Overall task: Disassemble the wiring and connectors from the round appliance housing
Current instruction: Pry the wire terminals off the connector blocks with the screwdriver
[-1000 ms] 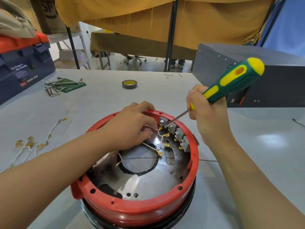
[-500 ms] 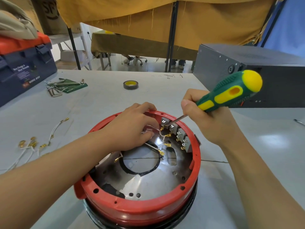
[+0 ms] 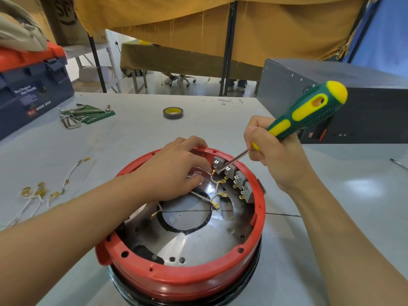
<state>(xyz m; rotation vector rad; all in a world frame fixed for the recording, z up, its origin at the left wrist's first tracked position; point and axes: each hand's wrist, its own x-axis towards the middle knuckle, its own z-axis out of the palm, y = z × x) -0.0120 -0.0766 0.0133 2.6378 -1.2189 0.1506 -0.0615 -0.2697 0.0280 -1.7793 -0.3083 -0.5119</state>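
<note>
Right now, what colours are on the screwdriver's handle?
Green and yellow, on the screwdriver handle; head view.

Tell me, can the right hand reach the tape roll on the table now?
Probably not yet: the right hand grips the screwdriver, whose tip is at the connectors. The path to the tape roll looks free.
</note>
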